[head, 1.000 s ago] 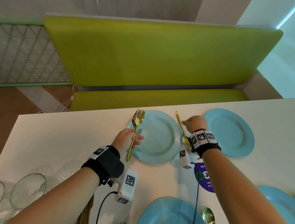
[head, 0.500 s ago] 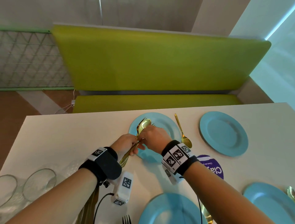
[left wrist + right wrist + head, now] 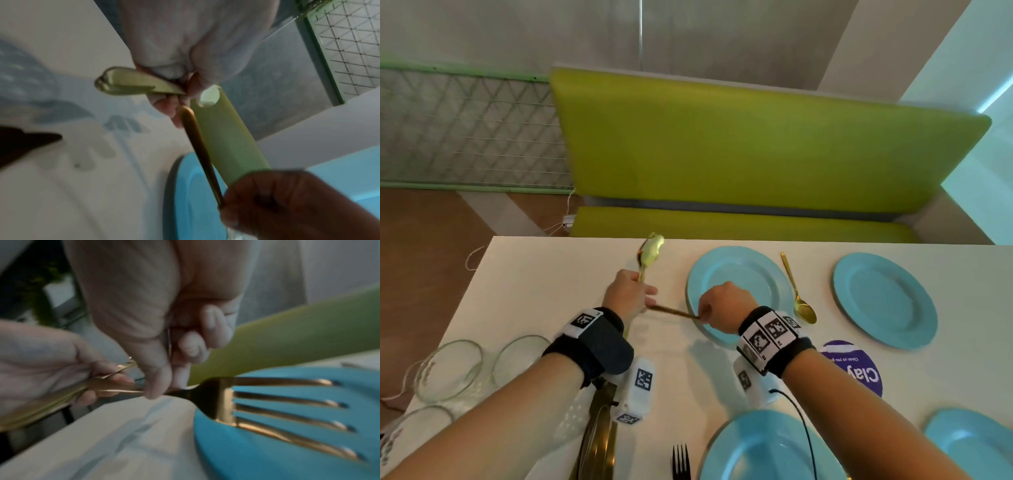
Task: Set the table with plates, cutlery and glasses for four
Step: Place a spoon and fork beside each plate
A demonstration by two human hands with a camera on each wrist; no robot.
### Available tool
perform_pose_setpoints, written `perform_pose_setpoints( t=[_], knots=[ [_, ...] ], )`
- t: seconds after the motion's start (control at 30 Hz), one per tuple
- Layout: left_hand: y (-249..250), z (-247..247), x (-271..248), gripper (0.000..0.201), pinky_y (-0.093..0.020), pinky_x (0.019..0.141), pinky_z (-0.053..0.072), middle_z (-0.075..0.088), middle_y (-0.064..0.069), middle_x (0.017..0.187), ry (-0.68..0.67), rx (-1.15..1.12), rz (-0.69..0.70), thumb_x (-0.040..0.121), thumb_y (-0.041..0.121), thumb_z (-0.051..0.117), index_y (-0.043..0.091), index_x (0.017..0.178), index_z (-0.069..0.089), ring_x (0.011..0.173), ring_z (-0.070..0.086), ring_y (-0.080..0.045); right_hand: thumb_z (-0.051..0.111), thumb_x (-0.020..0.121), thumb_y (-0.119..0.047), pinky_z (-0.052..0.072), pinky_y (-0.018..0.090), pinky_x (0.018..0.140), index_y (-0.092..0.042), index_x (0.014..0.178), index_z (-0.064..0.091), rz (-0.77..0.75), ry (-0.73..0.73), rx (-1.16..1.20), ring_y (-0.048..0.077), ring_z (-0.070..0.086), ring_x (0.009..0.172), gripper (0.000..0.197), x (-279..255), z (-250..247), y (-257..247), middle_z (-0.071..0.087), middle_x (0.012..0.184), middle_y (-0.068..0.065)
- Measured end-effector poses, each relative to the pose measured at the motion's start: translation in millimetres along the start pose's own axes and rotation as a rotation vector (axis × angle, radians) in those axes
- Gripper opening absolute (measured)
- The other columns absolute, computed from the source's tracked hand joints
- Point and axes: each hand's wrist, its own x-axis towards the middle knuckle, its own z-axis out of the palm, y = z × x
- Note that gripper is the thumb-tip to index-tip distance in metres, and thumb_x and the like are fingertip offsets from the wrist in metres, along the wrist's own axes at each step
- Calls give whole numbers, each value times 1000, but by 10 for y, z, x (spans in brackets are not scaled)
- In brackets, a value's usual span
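Note:
My left hand [image 3: 642, 296] grips a bundle of gold cutlery [image 3: 651, 249] upright over the white table [image 3: 544, 281], a spoon bowl on top; its handles [image 3: 133, 83] stick out below the fist. My right hand [image 3: 705, 312] pinches the neck of a gold fork [image 3: 671, 311]. The fork tines [image 3: 287, 410] lie over the left rim of the far blue plate [image 3: 739, 274]. The fork handle [image 3: 202, 154] reaches back to my left fingers [image 3: 168, 105]. A gold spoon [image 3: 798, 294] lies right of that plate.
Three more blue plates: far right [image 3: 883, 301], near middle [image 3: 767, 448], near right [image 3: 969, 442]. Clear glasses [image 3: 448, 370] stand at the left edge. A dark fork [image 3: 681, 462] lies near me, a purple round sticker [image 3: 856, 371] is between the plates, and a green bench [image 3: 739, 147] stands behind.
My right hand left the spoon beside the plate, reached to my left hand and drew one fork out to the right. My left hand moved left, off the plate.

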Motion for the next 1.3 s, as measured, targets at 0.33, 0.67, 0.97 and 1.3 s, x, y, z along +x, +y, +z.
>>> perform_pose_setpoints(
  t=[0.33, 0.67, 0.97, 1.3],
  knots=[
    [4, -187, 129, 22, -23, 57, 43, 65, -9, 97, 56, -34, 45, 96, 6, 35, 6, 114, 48, 76, 61, -20, 60, 88, -24, 37, 20, 55, -5, 114, 62, 319, -17, 248, 23, 60, 107, 32, 517, 203, -242, 63, 102, 7],
    [-109, -450, 313, 15, -23, 56, 42, 65, -8, 96, 60, -60, -19, 96, 7, 37, 13, 110, 41, 69, 60, -16, 53, 88, -7, 47, 29, 70, 0, 98, 66, 505, 111, 528, 30, 65, 98, 17, 972, 255, -500, 68, 105, 15],
    [-110, -462, 286, 12, -22, 56, 41, 65, -9, 97, 31, -66, -12, 96, 6, 37, 13, 106, 41, 69, 59, -17, 47, 93, -7, 51, 33, 81, -4, 106, 63, 515, 171, 425, 28, 64, 101, 21, 1063, 201, -531, 66, 108, 11],
    [-137, -512, 241, 14, -21, 58, 44, 66, -8, 98, 35, -57, -18, 98, 8, 37, 14, 109, 41, 70, 59, -15, 46, 93, -6, 52, 34, 81, -4, 103, 63, 545, 224, 448, 27, 64, 101, 20, 1104, 164, -513, 67, 108, 11]
  ],
)
